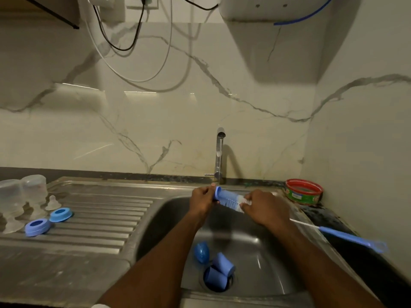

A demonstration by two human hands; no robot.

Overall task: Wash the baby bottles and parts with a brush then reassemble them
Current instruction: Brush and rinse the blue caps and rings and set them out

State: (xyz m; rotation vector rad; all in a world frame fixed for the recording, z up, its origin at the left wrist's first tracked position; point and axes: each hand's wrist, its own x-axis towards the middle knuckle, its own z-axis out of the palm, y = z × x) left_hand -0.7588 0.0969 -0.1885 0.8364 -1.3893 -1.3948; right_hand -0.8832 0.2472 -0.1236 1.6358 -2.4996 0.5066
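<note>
I hold a blue ribbed bottle [226, 198] sideways over the far part of the sink [255, 247], just in front of the tap [219, 156], from which a thin stream of water runs. My left hand [202, 200] curls its fingers round the bottle's left end, where a blue rim shows. My right hand [265, 206] closes round the bottle's right end together with something white there; I cannot tell exactly what that white part is. A brush [347, 236] with a thin white stem and a blue handle sticks out to the right from under my right hand, over the sink's right edge.

Down in the basin, near the drain, lie two blue caps [220, 272] and a blue oval piece [201, 252]. On the draining board at the left stand two clear bottle bodies [22, 194], with two blue rings [47, 221] and a clear teat [53, 202] beside them. A red and green tub [303, 192] sits at the far right corner.
</note>
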